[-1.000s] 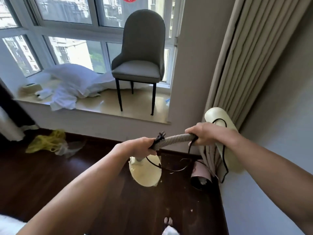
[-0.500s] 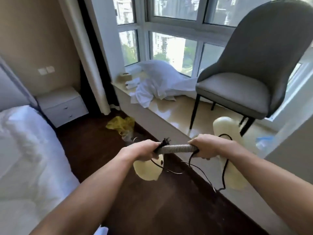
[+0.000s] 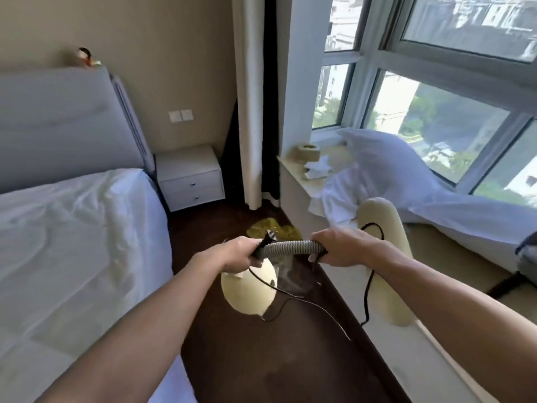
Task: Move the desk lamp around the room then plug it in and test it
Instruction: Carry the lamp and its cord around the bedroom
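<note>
View's swung left since a moment ago, so the grey chair is gone and the bed (image 3: 72, 242) fills the left side now. Both hands still carry the desk lamp (image 3: 252, 289) over the dark floor (image 3: 261, 359): left hand (image 3: 235, 254) wrapped tight round one end of the ribbed neck (image 3: 286, 247) plus the plug (image 3: 268, 236), right hand (image 3: 341, 247) closed round the other end. The cord (image 3: 367, 292) dangles loose below. Further back there's a white nightstand (image 3: 190, 177), wall switches (image 3: 180, 115) above it, and crumpled bedding (image 3: 406, 184) on the window ledge (image 3: 293, 165).
</note>
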Demonstrator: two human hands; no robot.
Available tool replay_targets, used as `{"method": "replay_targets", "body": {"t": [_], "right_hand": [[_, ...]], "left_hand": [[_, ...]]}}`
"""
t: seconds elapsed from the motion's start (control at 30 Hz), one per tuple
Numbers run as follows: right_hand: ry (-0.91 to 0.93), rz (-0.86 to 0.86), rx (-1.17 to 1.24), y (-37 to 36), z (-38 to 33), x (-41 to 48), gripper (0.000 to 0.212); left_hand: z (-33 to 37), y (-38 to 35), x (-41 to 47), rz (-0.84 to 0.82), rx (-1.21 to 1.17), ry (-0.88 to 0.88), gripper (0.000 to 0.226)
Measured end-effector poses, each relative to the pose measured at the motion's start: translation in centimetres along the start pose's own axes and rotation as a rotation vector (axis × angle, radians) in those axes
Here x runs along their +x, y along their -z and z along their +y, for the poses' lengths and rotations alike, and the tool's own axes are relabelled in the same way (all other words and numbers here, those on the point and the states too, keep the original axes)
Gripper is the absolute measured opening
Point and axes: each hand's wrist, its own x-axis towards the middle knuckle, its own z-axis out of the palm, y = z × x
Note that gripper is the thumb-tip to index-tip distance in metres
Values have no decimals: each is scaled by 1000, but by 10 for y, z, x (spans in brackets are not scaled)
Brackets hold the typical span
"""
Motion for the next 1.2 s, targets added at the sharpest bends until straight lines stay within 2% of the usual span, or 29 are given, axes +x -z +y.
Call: {"method": "replay_targets", "body": {"t": [0.1,0.3,0.53,0.67,0.77,0.87,1.0,1.2], "right_hand": [[18,-20,25,17,5,67,13],[57,3,107,46,26,188,19],[226,-36,278,85,64,404,19],[230,4,269,110,70,518,20],[290,-21,238,130,54,604,19],[333,-54,202,139,39,683,14],[305,-99,208,142,22,795,17],[182,-124,244,159,-7,940,13]], "left_hand": [[-32,53,40,24,26,4,23],[-85,145,128,57,116,-21,19],[-168,275,257,85,196,31,16],[-218,340,300,169,109,77,18],[-270,380,321,276,48,148,19],[-324,414,346,296,-16,217,20],[-414,465,396,321,-3,247,23],[-529,538,469,524,-103,216,16]]}}
